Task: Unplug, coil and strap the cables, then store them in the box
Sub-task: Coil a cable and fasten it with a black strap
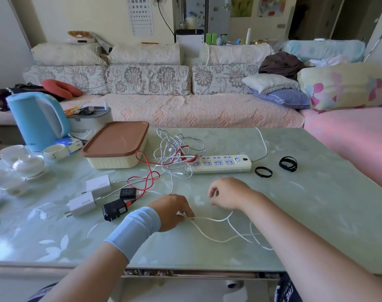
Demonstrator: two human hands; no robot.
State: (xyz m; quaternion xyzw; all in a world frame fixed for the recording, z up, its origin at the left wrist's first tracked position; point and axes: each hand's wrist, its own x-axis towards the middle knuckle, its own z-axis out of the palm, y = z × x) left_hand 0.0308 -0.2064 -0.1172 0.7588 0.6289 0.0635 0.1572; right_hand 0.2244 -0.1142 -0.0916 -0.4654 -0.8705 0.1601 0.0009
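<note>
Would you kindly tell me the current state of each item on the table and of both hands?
box, lid on.
power strip, flat, cables heaped at its left end.
cable pile, tangled, uncoiled.
white cable, loose, not yet coiled.
straps, looped, lying unused.
chargers, unplugged, lying loose.
left hand, pinches the white cable.
right hand, fingers curled, grip hidden.
</note>
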